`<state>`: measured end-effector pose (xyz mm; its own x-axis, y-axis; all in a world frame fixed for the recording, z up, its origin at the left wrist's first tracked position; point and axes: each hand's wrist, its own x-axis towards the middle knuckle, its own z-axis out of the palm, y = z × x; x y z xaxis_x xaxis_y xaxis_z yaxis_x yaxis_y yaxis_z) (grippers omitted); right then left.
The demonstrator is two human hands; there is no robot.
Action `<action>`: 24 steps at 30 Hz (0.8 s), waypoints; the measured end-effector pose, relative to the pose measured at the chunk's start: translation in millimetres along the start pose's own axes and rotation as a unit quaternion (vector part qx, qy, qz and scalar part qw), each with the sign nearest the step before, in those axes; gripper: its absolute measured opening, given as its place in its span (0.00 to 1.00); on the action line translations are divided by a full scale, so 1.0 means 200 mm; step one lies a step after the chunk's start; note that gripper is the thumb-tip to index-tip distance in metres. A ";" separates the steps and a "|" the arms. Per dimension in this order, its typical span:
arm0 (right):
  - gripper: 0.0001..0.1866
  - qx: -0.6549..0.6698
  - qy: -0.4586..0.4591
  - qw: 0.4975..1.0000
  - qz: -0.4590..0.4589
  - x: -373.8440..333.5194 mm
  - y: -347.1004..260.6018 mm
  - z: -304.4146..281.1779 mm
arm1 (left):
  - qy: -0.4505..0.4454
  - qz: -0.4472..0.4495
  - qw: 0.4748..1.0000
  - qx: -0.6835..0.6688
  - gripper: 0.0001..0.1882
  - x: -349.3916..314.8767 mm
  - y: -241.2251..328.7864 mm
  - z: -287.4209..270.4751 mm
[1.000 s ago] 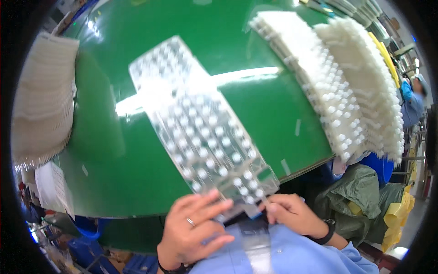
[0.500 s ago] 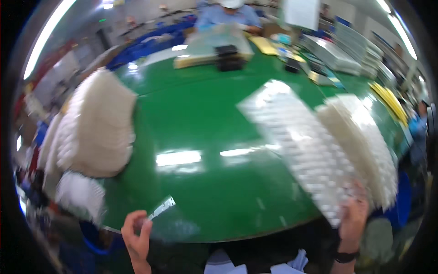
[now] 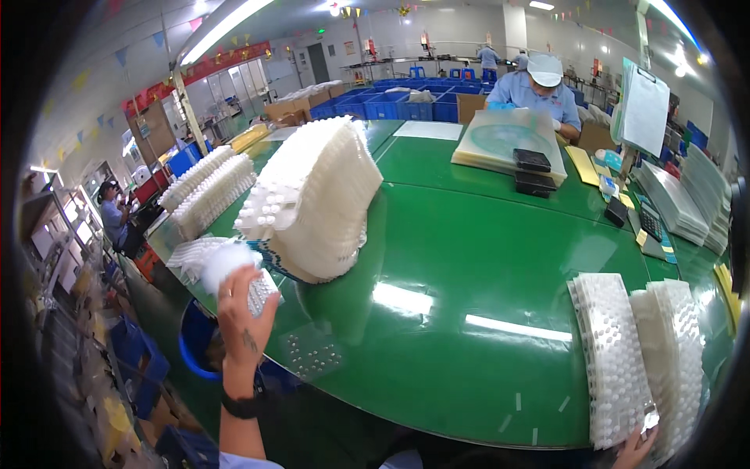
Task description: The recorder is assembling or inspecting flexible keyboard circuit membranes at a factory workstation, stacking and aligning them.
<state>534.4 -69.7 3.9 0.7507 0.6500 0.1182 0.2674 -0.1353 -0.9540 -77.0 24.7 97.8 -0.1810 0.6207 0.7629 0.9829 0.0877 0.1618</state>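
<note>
My left hand [image 3: 247, 320] is at the table's left edge, its fingers curled round a small white sheet with rows of bumps [image 3: 263, 292]. A blurred white patch beside the fingertips hides part of a low pile of small white sheets [image 3: 187, 256]. Below and right of that hand, a clear dotted sheet [image 3: 312, 352] lies flat. At the lower right my right hand [image 3: 637, 451], partly cut off by the picture's edge, pinches the near corner of a long white bumpy sheet [image 3: 613, 352] topping a stack. A shiny bit shows at its fingertips.
A tall curved stack of white sheets [image 3: 316, 195] stands left; another long stack [image 3: 672, 359] lies right. Across the green table [image 3: 469, 250] a person in a cap [image 3: 539, 94] sits behind clear sheets [image 3: 500, 141] and black blocks [image 3: 533, 172]. A blue bin [image 3: 197, 344] is below left.
The view has swung left. The right-hand long sheet, tilted before, now lies along its stack. My left hand has moved from a clear strip to the small white sheets.
</note>
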 end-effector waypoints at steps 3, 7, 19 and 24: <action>0.22 -0.237 0.173 0.930 -0.221 -0.14 -0.05 0.05 | 0.035 0.126 0.991 0.005 0.28 0.33 0.09 0.08; 0.16 -0.168 0.101 0.953 -0.232 -0.29 -0.17 0.15 | -0.160 0.103 0.981 0.026 0.29 0.57 -0.17 0.07; 0.09 0.007 -0.271 0.915 -0.298 -0.43 -0.20 0.53 | 0.030 -0.098 0.984 -0.148 0.19 0.86 -0.30 0.11; 0.10 -0.044 -0.255 0.891 -0.372 -0.42 -0.14 0.59 | 0.226 0.080 0.968 -0.076 0.12 0.78 0.15 0.08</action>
<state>392.4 -33.4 -12.4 -0.0213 0.8371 0.5466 0.6400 0.4315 -0.6358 -76.2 137.0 211.6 -0.0567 0.2086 0.9764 0.9894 -0.1189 0.0828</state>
